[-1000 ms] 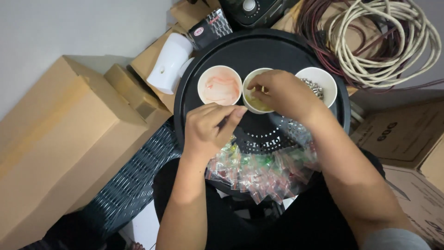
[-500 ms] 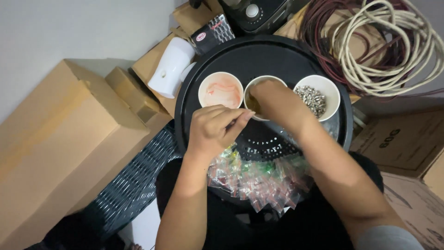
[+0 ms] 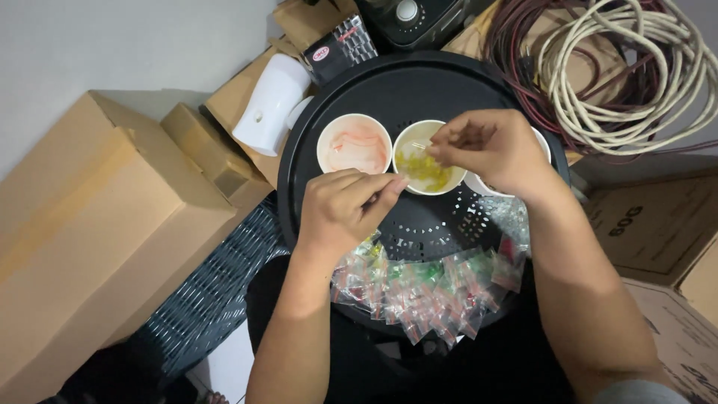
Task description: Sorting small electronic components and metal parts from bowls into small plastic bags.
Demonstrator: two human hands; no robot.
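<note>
**Fingers pinched over the middle cup**

The middle cup (image 3: 426, 168) stands on the round black tray (image 3: 396, 86), between two other white cups, and holds small yellow pieces heaped on its floor. The right hand (image 3: 490, 150) hovers just above its right rim, thumb and forefinger pressed together on something too small to make out; the remaining fingers curl loosely, and the forearm runs down and to the right, out of the frame's lower edge. The left hand (image 3: 348, 209) lies just below the cups, its fingers closed together around a thin clear item whose tip points up and to the right toward the yellow cup; what it is cannot be told.

The left cup (image 3: 354, 144) holds pinkish-orange pieces. The right cup (image 3: 542, 146) is almost wholly hidden behind the right hand. Below the hands, a pile of small clear bags (image 3: 426, 288) with red and green contents spreads across the tray's perforated near part. Cardboard boxes (image 3: 97, 224) stand to the left, coiled cables (image 3: 621, 67) at upper right.
</note>
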